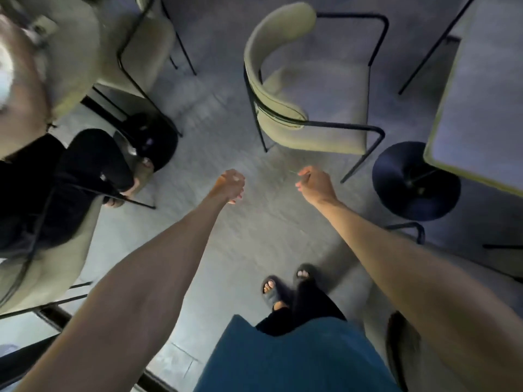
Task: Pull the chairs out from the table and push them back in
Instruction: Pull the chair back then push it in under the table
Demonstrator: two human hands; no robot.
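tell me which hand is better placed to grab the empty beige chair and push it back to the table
Right, probably. The right hand hangs just below the beige chair, nearest its lower black armrest. The left hand sits further left over bare floor. Neither touches the chair.

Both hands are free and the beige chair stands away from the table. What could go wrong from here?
1. Pushing the beige chair in could drive its black frame into the table's round base.
2. A seated person's foot rests on the floor to the left; a wide swing could clip it.
3. Left hand and right hand hold nothing.
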